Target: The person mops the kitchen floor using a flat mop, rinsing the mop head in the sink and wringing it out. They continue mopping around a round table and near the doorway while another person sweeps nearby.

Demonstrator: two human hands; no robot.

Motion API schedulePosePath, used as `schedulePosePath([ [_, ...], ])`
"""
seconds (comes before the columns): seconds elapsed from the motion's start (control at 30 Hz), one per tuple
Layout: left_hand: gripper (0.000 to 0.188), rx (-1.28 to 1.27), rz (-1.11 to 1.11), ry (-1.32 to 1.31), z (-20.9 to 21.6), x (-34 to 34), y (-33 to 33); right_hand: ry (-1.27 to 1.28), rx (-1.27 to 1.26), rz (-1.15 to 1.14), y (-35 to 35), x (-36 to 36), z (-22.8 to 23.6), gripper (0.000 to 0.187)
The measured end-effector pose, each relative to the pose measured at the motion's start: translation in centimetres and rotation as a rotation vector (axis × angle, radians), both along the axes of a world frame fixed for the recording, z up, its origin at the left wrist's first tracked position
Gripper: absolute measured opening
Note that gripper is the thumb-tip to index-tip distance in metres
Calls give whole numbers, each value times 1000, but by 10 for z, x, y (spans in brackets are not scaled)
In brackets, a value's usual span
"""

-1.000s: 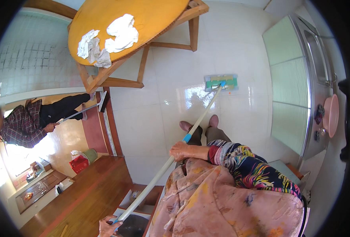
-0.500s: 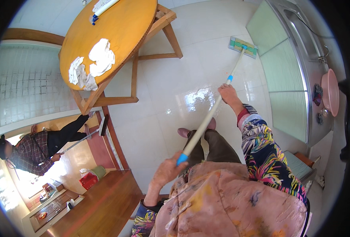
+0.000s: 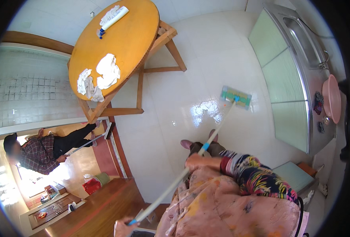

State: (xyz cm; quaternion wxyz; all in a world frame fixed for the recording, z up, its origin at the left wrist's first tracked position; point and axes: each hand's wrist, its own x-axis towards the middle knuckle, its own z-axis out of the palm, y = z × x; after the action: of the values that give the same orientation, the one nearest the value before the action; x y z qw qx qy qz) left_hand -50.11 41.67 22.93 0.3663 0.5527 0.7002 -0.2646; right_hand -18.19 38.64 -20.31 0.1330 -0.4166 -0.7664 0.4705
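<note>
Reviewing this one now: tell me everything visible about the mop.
The mop has a long, pale, smooth pole, probably metal or plastic, with a blue collar partway along and blue at its near end. Its flat rectangular head, patterned in greens and tan, lies on the shiny tiled floor. The pole slants from lower left to upper right. The right hand grips it below the collar; the left hand holds the near end.

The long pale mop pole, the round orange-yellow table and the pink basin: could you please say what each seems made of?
Long pale mop pole: plastic or coated metal, cannot tell which; smooth, evenly coloured. Round orange-yellow table: apparently wood, judging by its squared brown legs, with a painted or varnished top. Pink basin: probably plastic, smooth and uniformly coloured.
</note>
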Motion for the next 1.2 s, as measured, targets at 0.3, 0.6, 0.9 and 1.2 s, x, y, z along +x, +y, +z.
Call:
schedulePosePath([
  [0.3, 38, -55, 81, -249, -93, 10, -31, -320, -39, -122, 23, 76, -12, 18],
  [0.6, 46, 11, -311, -430, -171, 212, 22, -649, 396, -477, 51, 284, -66, 9],
  [0.9, 43, -100, -402, -259, -115, 103, 25, -380, 201, -428, -23, 151, -51, 16],
  [1.2, 32, 162, -406, -65, -19, -103, 41, -158, -59, -200, -20, -91, 8, 15],
])
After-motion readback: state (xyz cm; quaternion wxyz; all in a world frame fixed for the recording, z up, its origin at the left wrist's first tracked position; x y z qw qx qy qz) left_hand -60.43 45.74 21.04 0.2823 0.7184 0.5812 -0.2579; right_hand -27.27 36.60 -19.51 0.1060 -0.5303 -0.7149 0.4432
